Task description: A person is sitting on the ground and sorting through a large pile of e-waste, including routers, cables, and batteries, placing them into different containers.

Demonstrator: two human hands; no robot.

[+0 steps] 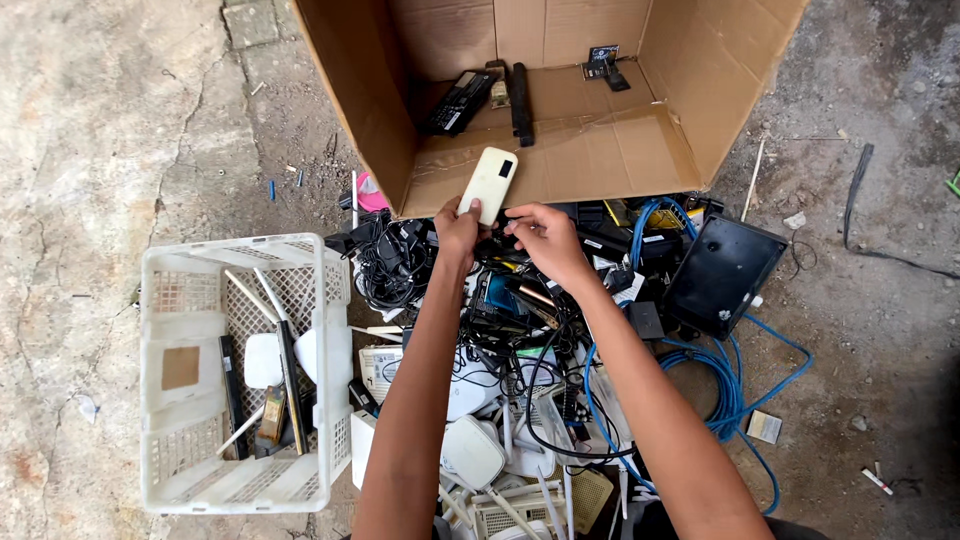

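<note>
Head view looks straight down at your two arms over a heap of old gadgets. Your left hand (458, 228) has its fingers wrapped round the bottom end of a small cream device (488, 184) with a little dark window near its top. It sticks up over the front edge of the cardboard box (560, 160). Your right hand (540, 238) is just beside it, fingers curled in close together. Something dark sits at the fingertips, but you cannot tell if they pinch it.

Keep a firm hold on the cream device, low on its body, so it does not slip. Move it slowly, because the black cords (395, 262) lie right under your wrists and could snag.

Inside the box lie a flat black gadget (458, 103), a long black bar (521, 103) and a small dark card with pale marks (603, 60) at the back. The box is brown and plain, with clear tape along its floor. To your left stands a white plastic basket (170, 300) with a brown square patch (180, 367) on its wall. A black flat box (722, 272) and a blue cable (730, 390) lie to the right. A small tan packet (765, 427) rests on the ground.
</note>
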